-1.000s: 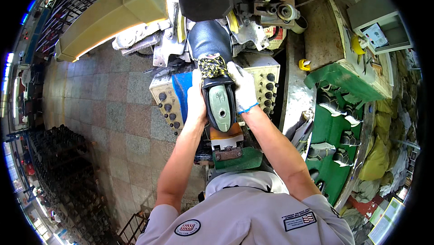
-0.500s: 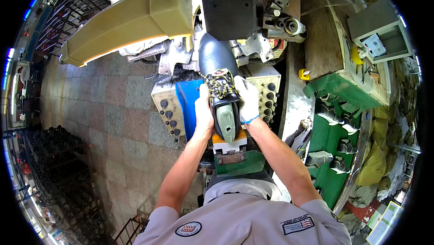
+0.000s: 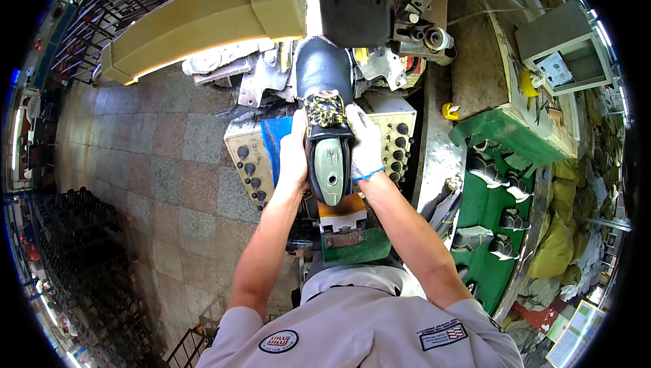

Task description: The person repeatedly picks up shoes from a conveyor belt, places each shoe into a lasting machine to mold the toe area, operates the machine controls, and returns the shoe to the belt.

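Note:
A black leather shoe (image 3: pixel 324 73) with yellow-and-black laces sits toe-away in the machine, toe between its metal plates. A grey-green shoe last (image 3: pixel 330 170) fills its opening, with a round hole near the heel end. My left hand (image 3: pixel 293 151) is closed against the shoe's left side. My right hand (image 3: pixel 366 144), in a white glove with a blue cuff edge, grips the opposite side near the laces. The fingertips of both hands are partly hidden by the shoe. Below the heel is an orange-brown pad (image 3: pixel 342 206) on a metal bracket.
A curved yellow-tan machine cover (image 3: pixel 203 22) spans the upper left, beside a dark plate (image 3: pixel 352 5). Control panels with black knobs (image 3: pixel 393 141) flank the shoe. More shoes lie on a green shelf (image 3: pixel 475 198) at right. A dark rack (image 3: pixel 81 253) stands at left.
The shoe has straightened from a slight tilt, its heel end swinging a little left. Both hands have moved with it, keeping their hold. The view has shifted slightly.

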A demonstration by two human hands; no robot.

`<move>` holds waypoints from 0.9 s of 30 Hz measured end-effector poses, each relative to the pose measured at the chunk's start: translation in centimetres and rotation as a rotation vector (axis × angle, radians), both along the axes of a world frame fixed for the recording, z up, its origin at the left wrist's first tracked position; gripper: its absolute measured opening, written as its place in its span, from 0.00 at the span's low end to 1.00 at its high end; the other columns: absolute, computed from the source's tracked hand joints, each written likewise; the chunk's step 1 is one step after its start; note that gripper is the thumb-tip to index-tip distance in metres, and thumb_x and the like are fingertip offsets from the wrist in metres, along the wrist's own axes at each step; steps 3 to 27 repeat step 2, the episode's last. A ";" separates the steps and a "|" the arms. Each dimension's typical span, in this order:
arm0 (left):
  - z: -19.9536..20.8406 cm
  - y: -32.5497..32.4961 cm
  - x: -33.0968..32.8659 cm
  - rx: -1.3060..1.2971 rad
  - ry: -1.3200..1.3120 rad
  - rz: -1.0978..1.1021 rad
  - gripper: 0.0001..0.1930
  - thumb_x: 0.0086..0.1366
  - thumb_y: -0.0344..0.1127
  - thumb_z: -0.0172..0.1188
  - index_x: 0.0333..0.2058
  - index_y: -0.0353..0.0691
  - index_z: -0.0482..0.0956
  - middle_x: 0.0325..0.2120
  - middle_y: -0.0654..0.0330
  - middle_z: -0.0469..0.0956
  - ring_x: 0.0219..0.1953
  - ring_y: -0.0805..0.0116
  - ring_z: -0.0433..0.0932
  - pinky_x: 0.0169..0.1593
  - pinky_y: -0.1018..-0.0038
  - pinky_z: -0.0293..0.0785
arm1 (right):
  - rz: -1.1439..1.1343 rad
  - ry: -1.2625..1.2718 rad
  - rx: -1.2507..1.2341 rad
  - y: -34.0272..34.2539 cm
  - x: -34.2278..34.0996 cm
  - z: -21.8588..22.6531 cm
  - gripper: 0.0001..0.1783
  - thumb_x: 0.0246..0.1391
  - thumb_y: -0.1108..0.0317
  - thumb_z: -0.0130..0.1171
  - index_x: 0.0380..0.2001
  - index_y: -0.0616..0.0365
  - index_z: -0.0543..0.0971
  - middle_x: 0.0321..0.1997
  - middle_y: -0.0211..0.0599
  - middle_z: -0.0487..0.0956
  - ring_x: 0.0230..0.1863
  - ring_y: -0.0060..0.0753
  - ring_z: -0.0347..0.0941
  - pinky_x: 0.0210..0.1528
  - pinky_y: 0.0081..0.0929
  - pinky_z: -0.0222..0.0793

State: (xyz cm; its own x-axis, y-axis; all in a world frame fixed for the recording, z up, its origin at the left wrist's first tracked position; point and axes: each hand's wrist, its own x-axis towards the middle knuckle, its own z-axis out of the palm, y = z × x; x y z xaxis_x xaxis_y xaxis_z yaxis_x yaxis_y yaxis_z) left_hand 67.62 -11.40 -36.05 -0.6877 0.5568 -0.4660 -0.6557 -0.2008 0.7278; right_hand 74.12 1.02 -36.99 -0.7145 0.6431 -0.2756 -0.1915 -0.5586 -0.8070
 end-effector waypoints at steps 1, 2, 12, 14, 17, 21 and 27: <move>-0.4 0.1 -0.2 -0.009 0.038 0.026 0.31 0.75 0.61 0.46 0.45 0.35 0.83 0.37 0.61 0.84 0.36 0.74 0.80 0.44 0.74 0.76 | -0.002 -0.005 0.003 -0.1 0.0 -0.5 0.27 0.65 0.60 0.61 0.60 0.69 0.74 0.54 0.37 0.79 0.51 0.25 0.74 0.57 0.23 0.68; -0.8 0.3 -0.1 -0.017 0.075 0.052 0.31 0.75 0.61 0.47 0.45 0.35 0.83 0.37 0.61 0.84 0.35 0.74 0.80 0.44 0.74 0.76 | -0.004 -0.011 0.006 -0.1 0.0 -0.8 0.28 0.65 0.60 0.61 0.61 0.69 0.74 0.54 0.38 0.79 0.52 0.26 0.74 0.57 0.23 0.68; -0.8 0.3 -0.1 -0.017 0.075 0.052 0.31 0.75 0.61 0.47 0.45 0.35 0.83 0.37 0.61 0.84 0.35 0.74 0.80 0.44 0.74 0.76 | -0.004 -0.011 0.006 -0.1 0.0 -0.8 0.28 0.65 0.60 0.61 0.61 0.69 0.74 0.54 0.38 0.79 0.52 0.26 0.74 0.57 0.23 0.68; -0.8 0.3 -0.1 -0.017 0.075 0.052 0.31 0.75 0.61 0.47 0.45 0.35 0.83 0.37 0.61 0.84 0.35 0.74 0.80 0.44 0.74 0.76 | -0.004 -0.011 0.006 -0.1 0.0 -0.8 0.28 0.65 0.60 0.61 0.61 0.69 0.74 0.54 0.38 0.79 0.52 0.26 0.74 0.57 0.23 0.68; -0.8 0.3 -0.1 -0.017 0.075 0.052 0.31 0.75 0.61 0.47 0.45 0.35 0.83 0.37 0.61 0.84 0.35 0.74 0.80 0.44 0.74 0.76 | -0.004 -0.011 0.006 -0.1 0.0 -0.8 0.28 0.65 0.60 0.61 0.61 0.69 0.74 0.54 0.38 0.79 0.52 0.26 0.74 0.57 0.23 0.68; -0.8 0.3 -0.1 -0.017 0.075 0.052 0.31 0.75 0.61 0.47 0.45 0.35 0.83 0.37 0.61 0.84 0.35 0.74 0.80 0.44 0.74 0.76 | -0.004 -0.011 0.006 -0.1 0.0 -0.8 0.28 0.65 0.60 0.61 0.61 0.69 0.74 0.54 0.38 0.79 0.52 0.26 0.74 0.57 0.23 0.68; -0.8 0.3 -0.1 -0.017 0.075 0.052 0.31 0.75 0.61 0.47 0.45 0.35 0.83 0.37 0.61 0.84 0.35 0.74 0.80 0.44 0.74 0.76 | -0.004 -0.011 0.006 -0.1 0.0 -0.8 0.28 0.65 0.60 0.61 0.61 0.69 0.74 0.54 0.38 0.79 0.52 0.26 0.74 0.57 0.23 0.68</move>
